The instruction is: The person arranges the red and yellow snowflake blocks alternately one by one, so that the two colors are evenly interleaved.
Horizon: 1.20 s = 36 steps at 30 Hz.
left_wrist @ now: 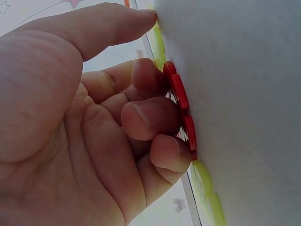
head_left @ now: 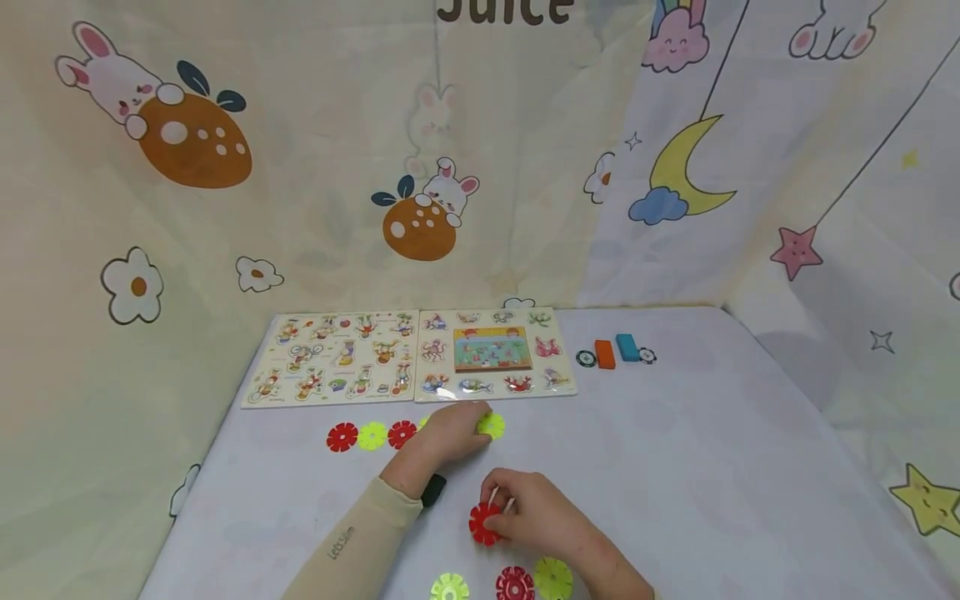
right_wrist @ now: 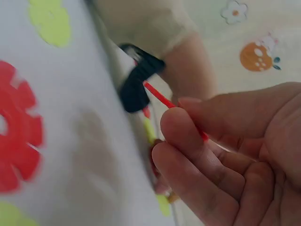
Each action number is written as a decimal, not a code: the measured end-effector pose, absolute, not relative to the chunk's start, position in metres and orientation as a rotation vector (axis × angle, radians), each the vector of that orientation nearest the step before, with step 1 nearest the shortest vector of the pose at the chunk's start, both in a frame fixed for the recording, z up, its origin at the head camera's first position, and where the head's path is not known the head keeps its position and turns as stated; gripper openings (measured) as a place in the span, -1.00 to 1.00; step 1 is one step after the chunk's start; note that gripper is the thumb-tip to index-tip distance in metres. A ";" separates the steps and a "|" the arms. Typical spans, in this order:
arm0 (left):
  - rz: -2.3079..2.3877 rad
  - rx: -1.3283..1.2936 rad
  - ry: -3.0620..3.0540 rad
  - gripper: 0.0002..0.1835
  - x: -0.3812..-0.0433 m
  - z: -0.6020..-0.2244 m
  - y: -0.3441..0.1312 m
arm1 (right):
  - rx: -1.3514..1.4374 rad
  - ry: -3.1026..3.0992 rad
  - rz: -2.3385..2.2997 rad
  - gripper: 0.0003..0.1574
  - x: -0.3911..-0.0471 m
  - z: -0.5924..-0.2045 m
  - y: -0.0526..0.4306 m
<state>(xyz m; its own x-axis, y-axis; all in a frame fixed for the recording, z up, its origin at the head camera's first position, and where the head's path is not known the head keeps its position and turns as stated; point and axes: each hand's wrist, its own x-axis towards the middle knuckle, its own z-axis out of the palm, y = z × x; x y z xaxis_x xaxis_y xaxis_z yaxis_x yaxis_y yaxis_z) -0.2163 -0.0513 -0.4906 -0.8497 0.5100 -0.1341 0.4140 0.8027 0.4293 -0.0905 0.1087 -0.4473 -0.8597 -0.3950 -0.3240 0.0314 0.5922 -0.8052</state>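
Observation:
My right hand (head_left: 540,512) pinches a red notched plastic disc (head_left: 478,527) between thumb and fingers, above the table. In the right wrist view that disc appears edge-on. Farther back, my left hand (head_left: 450,435) rests over a row of discs. Its bent fingertips touch a flat red disc (left_wrist: 180,94), while its thumb is by a yellow-green disc (head_left: 495,426) at the row's right end. To the left, the row shows a red disc (head_left: 342,437), a yellow-green disc (head_left: 372,436) and another red disc (head_left: 402,432). The hand hides the row's middle.
Near the front edge lie two yellow-green discs (head_left: 450,587) (head_left: 553,577) and a red disc (head_left: 514,584). Two picture puzzle boards (head_left: 330,400) (head_left: 442,350) stand behind the row. An orange block (head_left: 605,354), a blue block (head_left: 627,347) and two round chips (head_left: 586,358) (head_left: 647,356) lie back right.

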 end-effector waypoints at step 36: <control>0.497 0.710 2.778 -0.51 -0.213 -0.485 -0.044 | 0.170 2.701 -1.162 -0.55 -0.189 -0.491 0.158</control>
<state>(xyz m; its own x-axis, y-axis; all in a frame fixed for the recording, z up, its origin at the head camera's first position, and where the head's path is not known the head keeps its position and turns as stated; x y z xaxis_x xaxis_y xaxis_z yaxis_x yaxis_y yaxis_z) -0.2128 -0.0444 -0.4849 -0.8559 0.4986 -0.1370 0.4202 0.8251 0.3776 -0.1889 0.1577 -0.4907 -0.9742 0.0275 -0.2242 0.1817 0.6851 -0.7055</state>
